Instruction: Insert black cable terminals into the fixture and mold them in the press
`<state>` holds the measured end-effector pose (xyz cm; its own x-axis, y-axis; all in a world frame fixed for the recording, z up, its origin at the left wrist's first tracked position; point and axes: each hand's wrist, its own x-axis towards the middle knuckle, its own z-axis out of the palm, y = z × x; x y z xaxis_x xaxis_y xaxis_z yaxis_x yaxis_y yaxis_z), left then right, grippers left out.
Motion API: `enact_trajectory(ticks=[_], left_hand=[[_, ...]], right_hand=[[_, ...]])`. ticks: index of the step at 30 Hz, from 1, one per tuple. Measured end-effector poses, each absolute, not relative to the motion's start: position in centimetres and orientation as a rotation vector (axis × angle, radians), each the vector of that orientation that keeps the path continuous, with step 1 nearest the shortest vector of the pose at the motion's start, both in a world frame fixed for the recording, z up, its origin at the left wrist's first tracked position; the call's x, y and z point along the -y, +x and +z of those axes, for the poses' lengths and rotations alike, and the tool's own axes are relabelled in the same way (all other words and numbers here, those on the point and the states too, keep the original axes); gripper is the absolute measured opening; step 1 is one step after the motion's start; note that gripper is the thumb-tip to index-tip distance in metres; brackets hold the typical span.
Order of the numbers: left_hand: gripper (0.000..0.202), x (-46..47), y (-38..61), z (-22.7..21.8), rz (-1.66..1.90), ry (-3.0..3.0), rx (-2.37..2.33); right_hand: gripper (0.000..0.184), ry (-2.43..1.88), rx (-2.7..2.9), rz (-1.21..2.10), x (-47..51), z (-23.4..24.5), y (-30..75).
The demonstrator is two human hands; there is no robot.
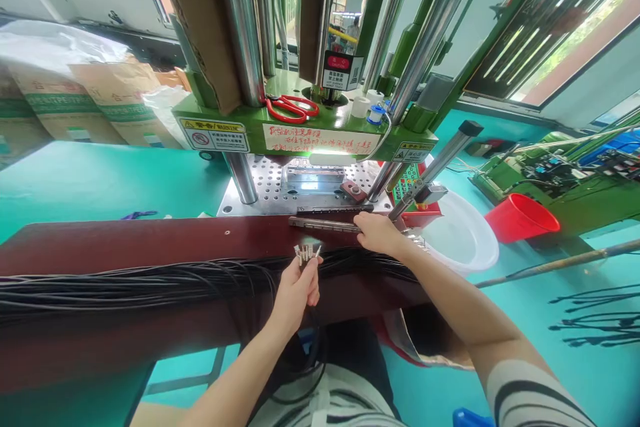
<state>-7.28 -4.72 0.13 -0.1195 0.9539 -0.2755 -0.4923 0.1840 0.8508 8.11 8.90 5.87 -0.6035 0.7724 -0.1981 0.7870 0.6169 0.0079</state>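
Note:
My left hand [297,287] is closed around a small bunch of cable ends [307,253], whose pale metal connector tips stick up past the fingers. My right hand [379,235] grips the right end of a long narrow metal bar [325,224], which lies along the far edge of the brown table. Just behind it, a second dark bar [335,209] rests at the front of the perforated machine plate [235,199]. A thick bundle of black cables [150,285] runs across the table and passes behind my left hand.
Ahead stands a green press [220,113] with steel columns and warning labels. Red-handled scissors [292,109] lie on it. A metal mould [320,180] sits on its plate. To the right are a white tub [465,230], a red bucket [522,217] and a slanted metal post [445,157].

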Motion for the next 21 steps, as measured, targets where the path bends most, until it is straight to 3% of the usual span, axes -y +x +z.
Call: enact_trajectory(ticks=[3, 5, 8, 11, 15, 21], left_hand=[[0.027, 4.8, -6.9, 0.0, 1.369, 0.668, -1.113], [0.027, 4.8, -6.4, -0.1, 1.344, 0.694, -1.105], [0.030, 4.9, -5.4, -0.1, 1.225, 0.668, -1.063], [0.032, 4.7, -4.2, -0.2, 1.107, 0.629, -1.047], [0.033, 4.3, -3.0, 0.1, 1.027, 0.608, -1.084], [0.032, 4.3, -2.6, 0.3, 0.991, 0.646, -1.139]], right_hand=[[0.011, 1.400, -2.658, -0.455, -6.6, 5.8, 9.3], [0.013, 1.562, -2.558, -1.126, -4.4, 4.8, 10.0], [0.034, 1.717, -2.180, -2.233, -1.2, 2.4, 10.3], [0.046, 1.750, -1.977, -2.820, 0.7, 0.1, 10.0], [0.047, 1.789, -1.912, -3.045, 1.2, -1.2, 9.9], [0.048, 1.977, -1.994, -2.932, 1.6, -1.4, 9.7]])
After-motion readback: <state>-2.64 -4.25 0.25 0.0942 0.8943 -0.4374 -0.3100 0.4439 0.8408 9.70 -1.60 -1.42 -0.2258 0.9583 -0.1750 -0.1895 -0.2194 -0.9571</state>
